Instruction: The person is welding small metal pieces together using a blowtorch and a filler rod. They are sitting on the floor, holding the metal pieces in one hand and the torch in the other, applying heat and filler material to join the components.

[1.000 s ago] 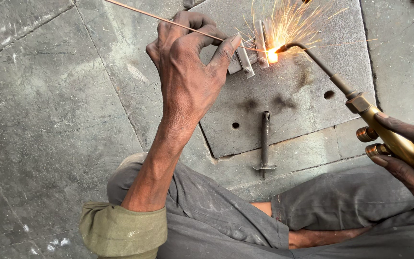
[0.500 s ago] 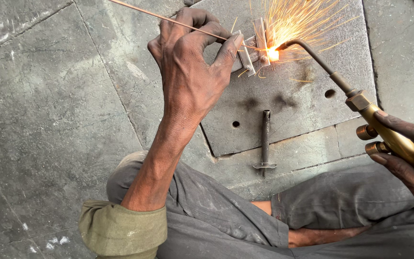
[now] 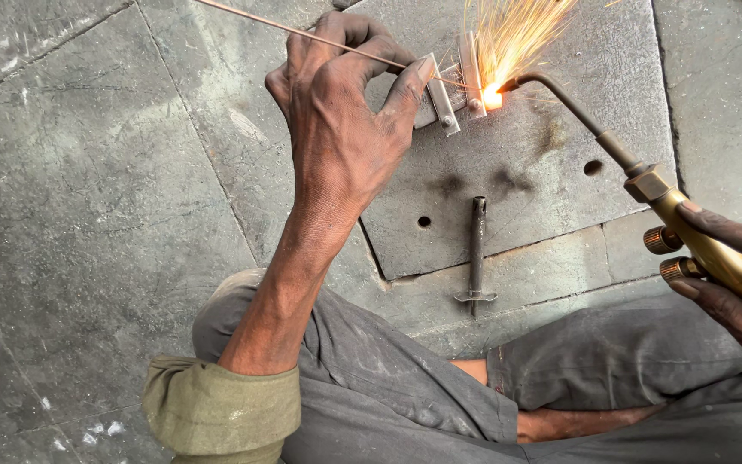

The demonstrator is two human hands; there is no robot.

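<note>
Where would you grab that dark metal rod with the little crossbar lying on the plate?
Probably grip the dark metal rod around its bare middle, coming down from above with fingers on its left and right sides. It lies flat on the grey steel plate, long and thin. Its crossbar end points toward the person, its far end toward the sparks, so the middle looks safest.

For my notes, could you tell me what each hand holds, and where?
The left hand pinches a thin filler rod near its working end; the right hand holds the brass torch by its handle.
</note>
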